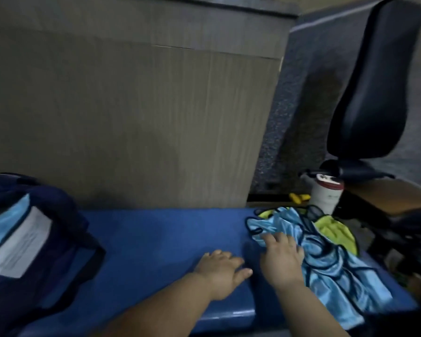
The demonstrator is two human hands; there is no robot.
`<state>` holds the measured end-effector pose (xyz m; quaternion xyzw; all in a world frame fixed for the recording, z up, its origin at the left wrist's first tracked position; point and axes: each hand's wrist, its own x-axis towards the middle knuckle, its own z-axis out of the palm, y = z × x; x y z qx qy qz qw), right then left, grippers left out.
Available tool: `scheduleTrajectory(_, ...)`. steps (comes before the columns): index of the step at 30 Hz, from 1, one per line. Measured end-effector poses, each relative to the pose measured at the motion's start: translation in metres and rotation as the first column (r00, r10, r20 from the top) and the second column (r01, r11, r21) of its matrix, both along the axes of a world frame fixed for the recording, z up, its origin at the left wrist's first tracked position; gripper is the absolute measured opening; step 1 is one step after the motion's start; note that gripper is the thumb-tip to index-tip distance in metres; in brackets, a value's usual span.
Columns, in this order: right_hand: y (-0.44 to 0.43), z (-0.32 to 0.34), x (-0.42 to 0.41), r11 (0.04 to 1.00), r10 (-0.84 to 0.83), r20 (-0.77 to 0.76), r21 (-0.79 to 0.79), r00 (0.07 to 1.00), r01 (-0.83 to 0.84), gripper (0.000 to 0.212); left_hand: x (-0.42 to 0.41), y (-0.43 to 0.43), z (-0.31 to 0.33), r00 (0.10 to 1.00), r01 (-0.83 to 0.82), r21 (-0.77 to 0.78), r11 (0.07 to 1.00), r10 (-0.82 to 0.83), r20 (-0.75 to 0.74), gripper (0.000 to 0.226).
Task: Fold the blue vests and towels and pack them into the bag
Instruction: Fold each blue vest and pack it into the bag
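A crumpled heap of light-blue vests with dark trim lies at the right end of the blue padded bench. My right hand rests on the heap's left edge, fingers spread over the cloth. My left hand hovers or rests on the bare bench just left of it, fingers relaxed and holding nothing. A dark navy bag stands open at the left end, with light-blue fabric and a white printed sheet inside. Yellow-green cloth lies under the vests.
A wood-grain panel rises right behind the bench. A white tumbler with a dark red lid stands beyond the vests. A black office chair and a wooden seat edge crowd the right side.
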<state>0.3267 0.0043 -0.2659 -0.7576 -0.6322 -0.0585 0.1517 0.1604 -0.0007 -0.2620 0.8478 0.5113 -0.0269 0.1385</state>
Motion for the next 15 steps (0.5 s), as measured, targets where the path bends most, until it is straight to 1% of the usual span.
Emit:
scheduleTrajectory(1,0.000,0.000,0.006,0.998,-0.036,0.011,0.050,0.999,0.035,0.045,0.001,0.001,-0.002,1.000,-0.006,0.007,1.000,0.006,0.003,0.056)
scheduleTrajectory(2,-0.002,0.002,0.015,0.997,-0.066,0.009,0.048,0.998,0.065,0.049,0.005,0.002,-0.005,1.000,-0.013,0.016,1.000,0.013,0.014,0.055)
scheduleTrajectory(4,-0.001,0.009,0.021,0.995,-0.098,-0.008,-0.034,0.995,0.098,0.057,0.000,0.004,-0.007,0.997,-0.052,0.013,0.999,0.052,0.054,0.051)
scheduleTrajectory(5,0.001,0.010,0.026,0.992,-0.106,-0.040,-0.071,0.994,0.103,0.059,0.001,0.004,-0.008,0.994,-0.073,0.006,0.997,0.072,0.083,0.049)
scheduleTrajectory(8,0.004,0.010,0.030,0.988,-0.100,-0.148,-0.131,0.984,0.081,0.052,0.004,0.006,-0.008,0.979,-0.143,-0.044,0.989,0.148,0.143,0.046)
scheduleTrajectory(11,0.003,0.014,0.028,0.983,-0.099,-0.200,-0.173,0.975,0.065,0.047,0.008,0.009,-0.010,0.951,-0.220,-0.084,0.972,0.233,0.202,0.046)
scheduleTrajectory(12,0.003,0.016,0.026,0.986,-0.088,-0.246,-0.161,0.965,0.049,0.047,0.008,0.010,-0.012,0.926,-0.240,-0.111,0.965,0.261,0.272,0.046)
scheduleTrajectory(13,0.003,0.018,0.023,0.991,-0.065,-0.316,-0.133,0.946,0.024,0.046,0.007,0.010,-0.014,0.874,-0.251,-0.175,0.952,0.300,0.382,0.046)
scheduleTrajectory(14,0.003,0.019,0.020,0.996,-0.023,-0.416,-0.090,0.909,-0.016,0.042,0.008,0.008,-0.012,0.787,-0.243,-0.265,0.933,0.350,0.508,0.045)
scheduleTrajectory(15,0.004,0.021,0.014,0.998,0.036,-0.537,-0.031,0.843,-0.063,0.035,0.010,0.005,-0.010,0.677,-0.227,-0.370,0.901,0.419,0.605,0.043)
